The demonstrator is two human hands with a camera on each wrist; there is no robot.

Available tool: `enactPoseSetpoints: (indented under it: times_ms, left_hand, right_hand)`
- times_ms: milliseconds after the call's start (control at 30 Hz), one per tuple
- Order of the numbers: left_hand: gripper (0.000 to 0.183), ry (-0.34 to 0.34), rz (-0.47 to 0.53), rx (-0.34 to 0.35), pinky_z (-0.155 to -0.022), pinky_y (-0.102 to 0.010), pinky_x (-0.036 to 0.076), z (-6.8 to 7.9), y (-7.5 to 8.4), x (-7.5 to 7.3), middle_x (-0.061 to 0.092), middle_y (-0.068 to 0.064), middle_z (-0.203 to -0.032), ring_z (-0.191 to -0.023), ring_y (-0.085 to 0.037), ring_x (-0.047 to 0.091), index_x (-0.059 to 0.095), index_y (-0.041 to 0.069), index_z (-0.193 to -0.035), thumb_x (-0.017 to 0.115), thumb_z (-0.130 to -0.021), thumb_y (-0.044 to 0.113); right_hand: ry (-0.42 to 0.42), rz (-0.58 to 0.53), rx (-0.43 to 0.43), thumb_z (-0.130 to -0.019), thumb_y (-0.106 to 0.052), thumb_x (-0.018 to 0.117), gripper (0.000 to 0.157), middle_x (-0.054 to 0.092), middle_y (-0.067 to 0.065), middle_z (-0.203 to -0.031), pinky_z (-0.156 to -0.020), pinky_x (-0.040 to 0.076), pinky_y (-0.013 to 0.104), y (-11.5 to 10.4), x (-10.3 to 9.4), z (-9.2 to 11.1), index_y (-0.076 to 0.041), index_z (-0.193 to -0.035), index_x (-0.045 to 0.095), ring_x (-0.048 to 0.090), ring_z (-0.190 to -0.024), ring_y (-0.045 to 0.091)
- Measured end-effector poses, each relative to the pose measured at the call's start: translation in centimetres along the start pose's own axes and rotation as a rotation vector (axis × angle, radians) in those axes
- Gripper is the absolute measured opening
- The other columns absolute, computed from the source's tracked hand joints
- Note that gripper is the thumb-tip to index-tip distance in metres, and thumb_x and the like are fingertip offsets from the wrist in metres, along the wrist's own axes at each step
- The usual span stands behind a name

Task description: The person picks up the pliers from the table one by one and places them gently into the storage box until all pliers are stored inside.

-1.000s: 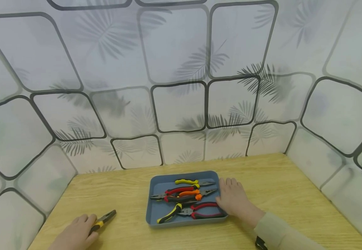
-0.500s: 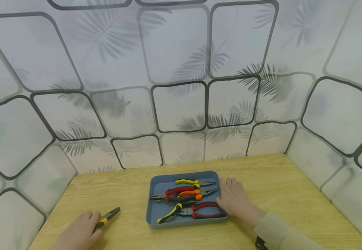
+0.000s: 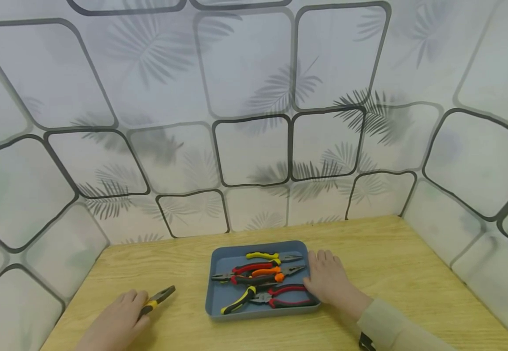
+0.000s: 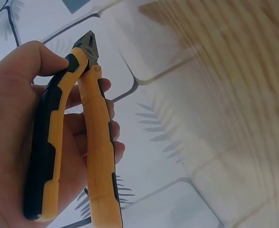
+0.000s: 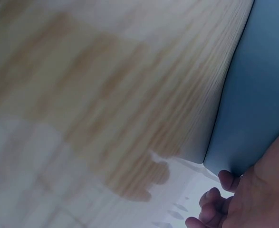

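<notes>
My left hand (image 3: 118, 319) grips combination pliers (image 3: 154, 302) with yellow and black handles, left of the tray and close over the table. In the left wrist view the handles (image 4: 99, 152) stand slightly apart, the thumb lies near the pivot and the fingers pass behind. A blue-grey tray (image 3: 236, 317) bears several more pliers: a yellow-handled long-nose pair (image 3: 263, 255) at the back, red and orange ones (image 3: 254, 280) overlapping mid-tray, a yellow and black pair (image 3: 238, 300), and red and black pliers (image 3: 289, 287) at front right. My right hand (image 3: 327, 278) rests against the tray's right side, fingers extended.
The wood-grain table (image 3: 390, 273) spreads around the tray. Behind it and at both sides rise walls covered in patterned sheeting (image 3: 254, 151) with dark frames and leaves. A light sleeve (image 3: 390, 324) covers the right forearm.
My left hand has moved a little to the right and away from me, carrying the combination pliers closer to the tray. The right hand and the tray have stayed in place.
</notes>
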State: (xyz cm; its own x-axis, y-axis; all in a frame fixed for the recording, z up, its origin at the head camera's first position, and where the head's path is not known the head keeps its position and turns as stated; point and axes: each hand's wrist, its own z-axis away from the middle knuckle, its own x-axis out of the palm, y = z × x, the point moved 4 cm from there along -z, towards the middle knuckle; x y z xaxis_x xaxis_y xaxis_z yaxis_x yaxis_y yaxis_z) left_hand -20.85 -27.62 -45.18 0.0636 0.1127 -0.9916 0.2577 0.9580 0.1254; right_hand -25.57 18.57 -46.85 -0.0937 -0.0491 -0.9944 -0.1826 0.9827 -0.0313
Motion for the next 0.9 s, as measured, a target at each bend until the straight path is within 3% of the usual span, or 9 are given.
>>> enactPoseSetpoints:
  times_ms: [200, 433, 900]
  left_hand:
    - [0.015, 0.029, -0.016, 0.025, -0.069, -0.029, 0.036, -0.5, 0.5, 0.0, 0.044, 0.002, -0.086, -0.078, -0.014, 0.037, 0.057, 0.014, -0.103, 0.066, -0.095, 0.022]
    - [0.015, 0.093, -0.038, 0.077, -0.068, -0.027, 0.035, -0.5, 1.2, -0.3, 0.042, 0.004, -0.085, -0.077, -0.011, 0.035, 0.054, 0.017, -0.097, 0.068, -0.093, 0.019]
    - [0.015, 0.120, -0.066, 0.129, -0.068, -0.029, 0.037, -1.5, 2.3, -0.3, 0.042, 0.005, -0.086, -0.077, -0.011, 0.037, 0.055, 0.018, -0.097, 0.069, -0.091, 0.019]
  right_hand:
    - [0.015, 0.013, -0.003, -0.096, -0.032, 0.069, 0.037, 0.051, 0.016, -0.092, -0.076, 0.045, 0.047, 0.0, 0.0, 0.0, -0.001, -0.107, 0.051, 0.048, -0.086, 0.031]
    - [0.013, 0.006, 0.000, -0.097, -0.031, 0.069, 0.037, 0.050, 0.016, -0.093, -0.077, 0.045, 0.047, -0.1, 0.0, 0.1, -0.001, -0.108, 0.051, 0.048, -0.087, 0.031]
    - [-0.011, 0.003, 0.012, -0.097, -0.033, 0.069, 0.041, 0.052, 0.018, -0.097, -0.084, 0.047, 0.052, -0.1, 0.0, -0.1, 0.000, -0.114, 0.052, 0.051, -0.092, 0.034]
